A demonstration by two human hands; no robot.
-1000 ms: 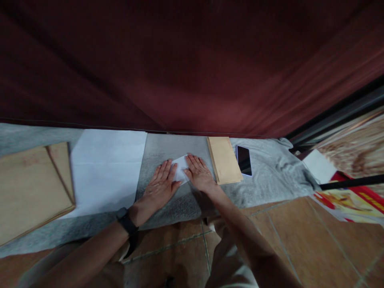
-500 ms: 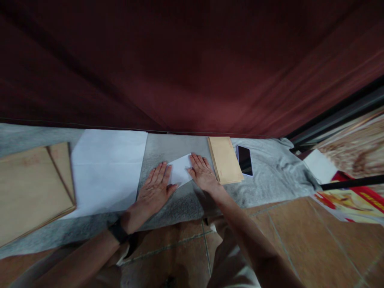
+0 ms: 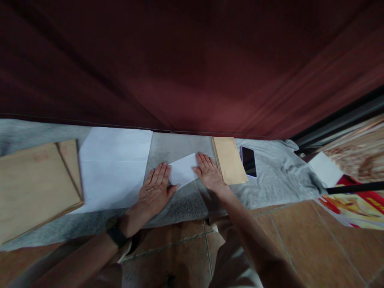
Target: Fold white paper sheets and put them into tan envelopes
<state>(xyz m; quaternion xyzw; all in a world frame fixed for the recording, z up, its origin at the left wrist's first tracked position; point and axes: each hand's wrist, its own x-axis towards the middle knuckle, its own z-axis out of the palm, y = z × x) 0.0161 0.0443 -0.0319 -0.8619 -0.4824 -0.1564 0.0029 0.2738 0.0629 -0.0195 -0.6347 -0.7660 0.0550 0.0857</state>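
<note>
A grey cloth (image 3: 270, 180) lies spread on a brown tiled floor (image 3: 300, 240), and it serves as the work area; its far edge runs under a dark red curtain (image 3: 192, 60) that fills the whole upper part of the view. To the right the curtain ends at a dark metal frame (image 3: 339, 120).

In the middle of the cloth lies a small folded white paper (image 3: 183, 171). The left hand (image 3: 154, 190) rests flat and open, palm down, at the paper's left edge, with the thumb touching its near corner. The right hand (image 3: 210, 172) is also flat and open, fingers spread, pressing on the paper's right edge. Neither hand grips anything. A dark band (image 3: 117, 236) sits on the left wrist.

Left of the hands a large white sheet (image 3: 114, 168) lies flat, its far edge at the curtain hem. Further left a stack of tan envelopes (image 3: 36, 184) overlaps the sheet's left side. Just right of the right hand lies a narrower stack of brown envelopes (image 3: 229, 160), and beside it a dark phone (image 3: 249, 161), face up. The cloth bunches into folds at its right end. Beyond that end lie a white card (image 3: 325, 169), a black rod (image 3: 354, 188) and a red and yellow printed sheet (image 3: 354, 206).

Bare cloth shows in front of the paper and between the hands; bare tiles lie near the person's knees.
</note>
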